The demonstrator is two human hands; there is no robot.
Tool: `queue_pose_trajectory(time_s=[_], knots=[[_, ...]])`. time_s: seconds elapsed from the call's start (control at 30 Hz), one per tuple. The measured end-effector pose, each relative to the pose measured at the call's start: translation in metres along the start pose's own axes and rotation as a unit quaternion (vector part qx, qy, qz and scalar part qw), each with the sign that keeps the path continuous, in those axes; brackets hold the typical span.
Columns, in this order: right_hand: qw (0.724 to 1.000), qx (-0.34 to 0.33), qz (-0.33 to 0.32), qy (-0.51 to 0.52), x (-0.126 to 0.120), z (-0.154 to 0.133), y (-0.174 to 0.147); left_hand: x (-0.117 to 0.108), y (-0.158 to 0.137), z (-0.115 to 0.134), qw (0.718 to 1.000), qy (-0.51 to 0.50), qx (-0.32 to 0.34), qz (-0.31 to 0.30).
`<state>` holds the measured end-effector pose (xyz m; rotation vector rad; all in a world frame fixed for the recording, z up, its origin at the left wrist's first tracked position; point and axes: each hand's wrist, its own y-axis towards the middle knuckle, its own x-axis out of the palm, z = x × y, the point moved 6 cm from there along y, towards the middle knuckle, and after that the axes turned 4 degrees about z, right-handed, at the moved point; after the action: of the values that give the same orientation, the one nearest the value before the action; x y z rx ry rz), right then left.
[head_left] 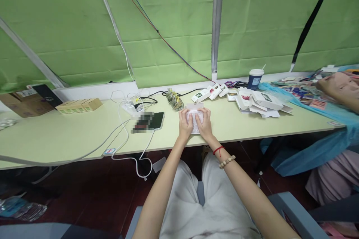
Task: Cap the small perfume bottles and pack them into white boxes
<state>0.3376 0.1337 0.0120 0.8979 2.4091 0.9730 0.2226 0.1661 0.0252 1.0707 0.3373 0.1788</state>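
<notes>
A small white paper carton [195, 128] with fine printed text stands between my hands at the table's front edge, a flap raised at its far end. My left hand [185, 124] wraps round its left side, the thumb lying on the printed face. On the other side my right hand [205, 123] grips it the same way, with thumb on the print and fingers curled over the edge. Just beyond my left hand stand several small glass bottles [176, 101] with gold-coloured tops. Behind the carton lie a few closed white boxes [201, 95] with pictures on them.
Flattened white cartons [259, 102] pile up to the right, near a lidded paper cup [255, 78]. A tablet-like device [158, 120], white cables and a power strip [129, 108] lie left. Further left are tan boxes [80, 105]. Another person's arm [340, 87] rests over blue plastic sheeting [322, 113].
</notes>
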Motion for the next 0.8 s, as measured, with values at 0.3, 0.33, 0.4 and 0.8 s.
queue_pose_trajectory(time_s=[0.3, 0.33, 0.4, 0.8], knots=[[0.999, 0.018, -0.025, 0.033, 0.002, -0.002, -0.003, -0.01, 0.0, -0.016, 0.991, -0.032, -0.101, 0.086], [0.998, 0.029, -0.045, 0.024, 0.004, -0.002, -0.003, -0.014, 0.0, -0.022, 0.983, -0.041, -0.137, 0.115], [0.995, 0.038, -0.095, -0.002, 0.01, -0.002, -0.005, -0.019, -0.002, -0.031, 0.967, -0.054, -0.195, 0.157], [0.985, -0.096, -0.145, -0.009, 0.017, -0.014, -0.007, 0.011, -0.009, -0.047, 0.897, -0.25, -0.364, 0.006]])
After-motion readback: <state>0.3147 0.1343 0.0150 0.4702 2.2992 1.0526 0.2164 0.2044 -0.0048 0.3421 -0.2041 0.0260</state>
